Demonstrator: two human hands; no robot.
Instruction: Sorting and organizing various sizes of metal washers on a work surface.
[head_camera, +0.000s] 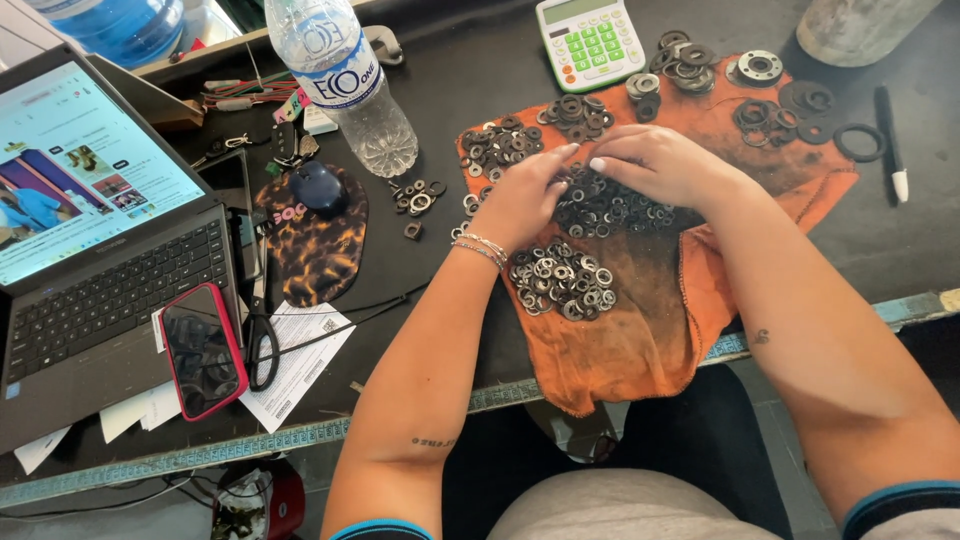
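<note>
This looks like a small workshop or parts-sorting bench. A dark, worn worktable (480, 90) carries an oil-stained orange rag (640, 330) heaped with metal washers (560, 280). At the far side sits a calculator (590, 42); at the left, a laptop (90, 230), scissors (260, 330) and loose paperwork (300, 370).

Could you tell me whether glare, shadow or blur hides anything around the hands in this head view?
Head view: even daylight, sharp focus; both the left hand and right hand are crisp over the dark washer pile; glare only on the plastic bottle and phone; the laptop screen is bright but readable; edges bend slightly.
</note>
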